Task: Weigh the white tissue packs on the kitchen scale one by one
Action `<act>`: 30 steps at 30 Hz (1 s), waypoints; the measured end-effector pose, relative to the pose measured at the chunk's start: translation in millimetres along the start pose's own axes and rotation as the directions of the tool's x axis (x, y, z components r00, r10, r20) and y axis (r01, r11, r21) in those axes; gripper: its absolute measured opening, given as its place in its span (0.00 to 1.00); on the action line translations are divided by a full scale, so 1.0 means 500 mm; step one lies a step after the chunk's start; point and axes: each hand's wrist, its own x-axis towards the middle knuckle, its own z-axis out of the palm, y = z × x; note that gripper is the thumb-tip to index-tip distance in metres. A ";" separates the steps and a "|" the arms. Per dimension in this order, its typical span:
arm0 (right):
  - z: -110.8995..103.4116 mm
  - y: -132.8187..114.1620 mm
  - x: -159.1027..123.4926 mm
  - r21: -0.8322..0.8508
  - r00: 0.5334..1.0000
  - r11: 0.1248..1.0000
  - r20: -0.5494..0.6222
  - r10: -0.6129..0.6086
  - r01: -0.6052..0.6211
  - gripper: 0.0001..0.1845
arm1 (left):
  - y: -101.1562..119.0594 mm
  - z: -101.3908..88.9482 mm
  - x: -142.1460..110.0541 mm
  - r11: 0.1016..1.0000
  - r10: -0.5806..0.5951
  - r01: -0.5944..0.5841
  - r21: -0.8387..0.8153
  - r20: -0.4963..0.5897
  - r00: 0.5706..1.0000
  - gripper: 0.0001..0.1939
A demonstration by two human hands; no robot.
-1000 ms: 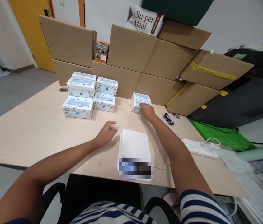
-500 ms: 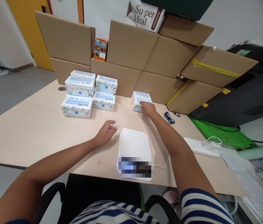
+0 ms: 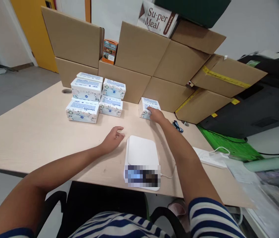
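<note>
On the right side of the table, my right hand (image 3: 156, 115) has its fingers around the near right corner of a white tissue pack (image 3: 144, 113) with a floral print. That pack rests on the tabletop, close to the cardboard. My left hand (image 3: 113, 138) hovers low over the table, holding nothing, its thumb and forefinger apart. Just right of the left hand lies a white scale (image 3: 142, 150) with a bare top plate; its display is blurred out. Several more tissue packs (image 3: 83, 110) are stacked in two columns at the back left.
Tall cardboard boxes (image 3: 126, 79) line the table's back edge. A small orange box (image 3: 109, 52) and a "Su-per Meal" box (image 3: 156, 19) sit higher up. Right of my arm are a dark blue strap-like item (image 3: 177, 126) and a white power strip (image 3: 210, 158). The scale's cable (image 3: 167, 176) runs under my right arm.
The whole view has shifted slightly. Both hands stay almost where they were, the right one still at the tissue pack.
</note>
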 end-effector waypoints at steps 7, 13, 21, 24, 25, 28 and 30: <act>0.009 -0.022 0.036 0.048 0.994 0.999 0.112 -0.006 0.001 0.59 | -0.003 0.008 0.001 1.000 -0.003 0.003 0.002 0.002 1.000 0.24; 0.015 -0.044 0.058 0.066 0.991 0.997 0.134 0.029 -0.038 0.63 | -0.008 0.010 -0.004 0.999 0.042 -0.042 0.018 -0.011 0.999 0.22; 0.010 -0.054 0.043 0.084 0.989 0.994 0.138 0.057 -0.069 0.68 | -0.011 0.013 -0.002 0.998 0.055 -0.056 0.042 0.022 0.998 0.23; -0.011 -0.080 0.042 0.082 0.985 0.992 0.149 0.082 -0.095 0.64 | -0.011 0.015 -0.005 0.998 0.052 -0.053 0.040 0.023 0.998 0.22; -0.017 -0.096 0.042 0.081 0.986 0.992 0.140 0.089 -0.101 0.62 | -0.010 0.016 -0.006 0.998 0.057 -0.057 0.036 0.022 0.998 0.22; -0.029 -0.164 0.038 0.093 1.000 0.995 0.021 0.024 -0.026 0.55 | -0.009 0.018 -0.011 0.997 0.068 -0.068 0.031 0.020 0.997 0.20; -0.034 -0.225 0.023 0.148 0.982 0.978 -0.144 -0.126 0.147 0.49 | -0.010 0.019 -0.013 0.996 0.075 -0.075 0.040 0.015 0.997 0.20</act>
